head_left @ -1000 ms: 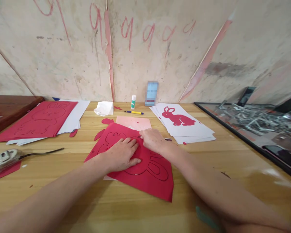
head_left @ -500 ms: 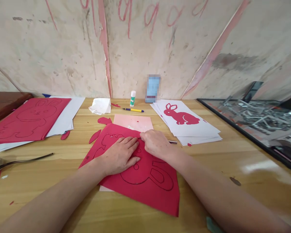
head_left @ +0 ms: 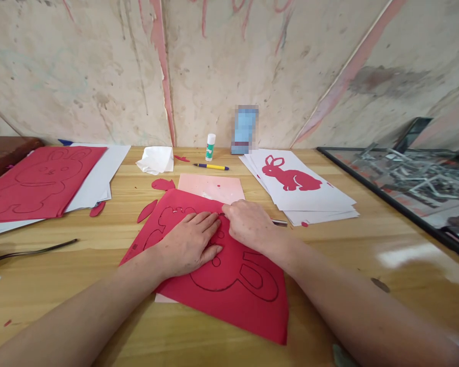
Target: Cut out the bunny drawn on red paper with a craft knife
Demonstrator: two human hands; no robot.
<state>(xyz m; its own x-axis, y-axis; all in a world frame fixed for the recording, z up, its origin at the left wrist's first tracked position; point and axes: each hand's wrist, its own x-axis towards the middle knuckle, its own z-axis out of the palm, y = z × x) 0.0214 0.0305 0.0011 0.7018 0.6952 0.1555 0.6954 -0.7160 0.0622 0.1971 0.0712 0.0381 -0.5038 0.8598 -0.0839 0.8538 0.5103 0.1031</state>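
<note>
A red paper sheet [head_left: 229, 290] with a black rabbit outline lies on the wooden table [head_left: 99, 255], partly over a pink sheet [head_left: 212, 187]. My left hand [head_left: 189, 243] lies flat on the red sheet, fingers stretched out and pressing it down. My right hand [head_left: 248, 223] is closed around a thin metal-ended cutting tool [head_left: 279, 223], its tip on the red sheet beside my left fingertips. Small red offcuts [head_left: 147, 210] lie left of the sheet.
A stack of white sheets with a red rabbit [head_left: 302, 191] lies to the right. At left is a red rabbit sheet on white paper [head_left: 42, 178]. A glue stick [head_left: 210, 147], pen [head_left: 210, 166], crumpled tissue [head_left: 156, 160] and blue box [head_left: 245, 130] sit near the wall. A dark framed tray [head_left: 405, 183] stands at the right.
The camera has tilted down slightly, so everything sits lower and nearer. Both hands stay on the red sheet with barely any shift.
</note>
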